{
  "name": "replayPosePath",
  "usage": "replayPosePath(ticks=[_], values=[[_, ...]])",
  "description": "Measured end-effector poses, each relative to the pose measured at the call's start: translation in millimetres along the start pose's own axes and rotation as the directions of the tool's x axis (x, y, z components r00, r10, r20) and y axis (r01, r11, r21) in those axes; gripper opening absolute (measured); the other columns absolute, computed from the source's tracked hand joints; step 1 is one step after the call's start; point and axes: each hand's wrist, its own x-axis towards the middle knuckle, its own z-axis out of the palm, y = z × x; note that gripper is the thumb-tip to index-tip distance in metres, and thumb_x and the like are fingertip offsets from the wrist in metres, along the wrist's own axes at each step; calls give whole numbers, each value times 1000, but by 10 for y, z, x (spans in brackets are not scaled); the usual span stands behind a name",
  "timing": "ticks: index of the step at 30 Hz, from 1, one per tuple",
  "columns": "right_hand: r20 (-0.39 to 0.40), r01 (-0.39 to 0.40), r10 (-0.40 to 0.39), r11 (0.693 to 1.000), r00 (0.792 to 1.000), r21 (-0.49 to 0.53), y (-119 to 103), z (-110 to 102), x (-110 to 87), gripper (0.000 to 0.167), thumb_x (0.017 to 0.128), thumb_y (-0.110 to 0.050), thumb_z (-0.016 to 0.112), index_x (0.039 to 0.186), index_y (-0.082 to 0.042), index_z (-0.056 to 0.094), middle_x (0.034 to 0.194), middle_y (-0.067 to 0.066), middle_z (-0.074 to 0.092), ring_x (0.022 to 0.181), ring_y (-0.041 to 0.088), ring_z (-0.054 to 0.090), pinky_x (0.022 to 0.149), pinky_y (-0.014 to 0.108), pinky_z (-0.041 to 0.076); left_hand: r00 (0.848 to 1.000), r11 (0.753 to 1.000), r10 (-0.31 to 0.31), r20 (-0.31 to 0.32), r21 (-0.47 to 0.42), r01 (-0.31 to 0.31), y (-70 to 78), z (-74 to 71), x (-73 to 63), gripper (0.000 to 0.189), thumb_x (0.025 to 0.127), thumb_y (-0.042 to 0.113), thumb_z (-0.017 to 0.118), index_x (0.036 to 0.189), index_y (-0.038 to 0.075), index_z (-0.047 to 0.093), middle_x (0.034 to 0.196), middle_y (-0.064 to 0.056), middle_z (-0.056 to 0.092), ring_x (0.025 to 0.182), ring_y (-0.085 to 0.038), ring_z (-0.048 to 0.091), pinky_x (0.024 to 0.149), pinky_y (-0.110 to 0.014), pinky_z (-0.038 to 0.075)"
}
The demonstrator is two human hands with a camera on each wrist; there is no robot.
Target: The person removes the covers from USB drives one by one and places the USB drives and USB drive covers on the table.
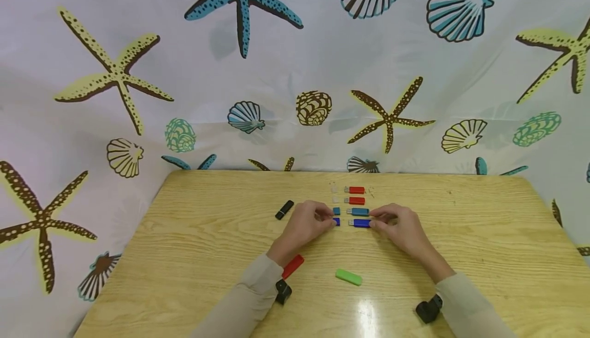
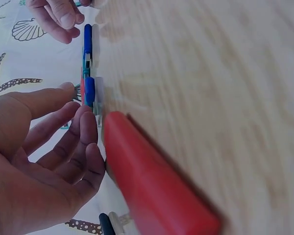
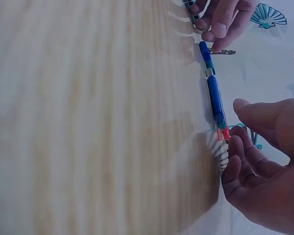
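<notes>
In the head view, my left hand (image 1: 305, 224) is beside a small dark blue cap (image 1: 337, 222) and a teal cap (image 1: 336, 211). My right hand (image 1: 402, 225) is at the right ends of a dark blue USB stick (image 1: 360, 223) and a teal USB stick (image 1: 359, 212). Both sticks lie flat, metal plugs toward the caps. Thumb and fingers stand apart on each hand in the wrist views, the left by the blue cap (image 2: 90, 90), the right by the blue stick (image 3: 215, 98). Whether fingertips touch them I cannot tell.
Two red USB sticks (image 1: 356, 201) lie farther back, with faint pale pieces (image 1: 335, 199) to their left. A black USB stick (image 1: 284, 209) is left of my left hand. Nearer me are a green stick (image 1: 349, 277) and a red one (image 1: 293, 266) by my left wrist.
</notes>
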Motion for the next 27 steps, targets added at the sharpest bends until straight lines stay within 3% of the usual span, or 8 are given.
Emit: replayPosePath(ticks=[14, 19, 27], values=[[10, -13, 12, 995, 1000, 95, -114, -152, -222, 26, 99, -20, 72, 119, -4, 74, 107, 7, 73, 94, 22, 65, 78, 29, 56, 999, 993, -31, 17, -113, 33, 41, -111, -220, 19, 96, 15, 75, 113, 6, 77, 105, -3, 73, 89, -19, 67, 80, -35, 58], [7, -15, 15, 994, 1000, 109, -192, -158, -312, 28, 99, -20, 73, 121, -3, 73, 107, 6, 73, 94, 21, 67, 82, 30, 57, 1000, 993, 15, 10, -117, -14, -11, -115, -309, 21, 96, 15, 75, 115, 5, 76, 112, -7, 73, 92, -21, 69, 80, -34, 58], [6, -72, 71, 984, 997, 165, -265, -171, -423, 33, 97, -22, 74, 124, -3, 71, 107, 7, 71, 94, 20, 66, 76, 28, 57, 997, 980, 75, 19, -186, -70, -27, -157, -437, 24, 97, 12, 73, 118, 2, 74, 116, -13, 73, 97, -25, 70, 86, -37, 58]])
